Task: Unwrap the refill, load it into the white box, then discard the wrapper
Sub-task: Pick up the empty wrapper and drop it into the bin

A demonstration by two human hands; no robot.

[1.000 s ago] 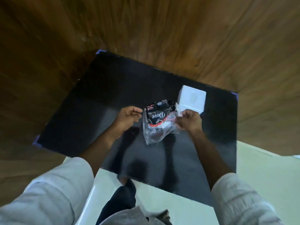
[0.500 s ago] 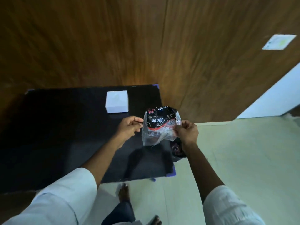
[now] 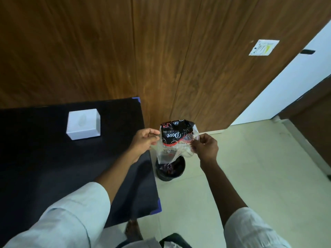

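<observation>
Far left, a small white square box sits closed on the black rectangular tabletop, well apart from both hands. The tabletop's right corners carry blue caps, and its right edge runs just beside the bin.

The left hand is held out past the table's right edge, thumb and forefinger pinched on the left margin of the crumpled clear-and-black plastic wrapper, the remaining fingers curled inward. The wrapper is in the air between the two hands, stretched across between them. Its black printed part lies uppermost and farthest from the camera, with the lettering reading upside down; its clear part hangs downward toward the bin, so the long axis runs roughly vertical. Whether anything remains inside it cannot be told.

Directly beneath the wrapper's hanging end stands a round black waste bin on the pale tiled floor; dark crumpled contents show inside. The wrapper partly hides the bin's far rim.

The right hand pinches the wrapper's right margin with thumb and fingertips, other fingers folded.

Behind stands a brown wooden panelled wall bearing a small white paper notice.
</observation>
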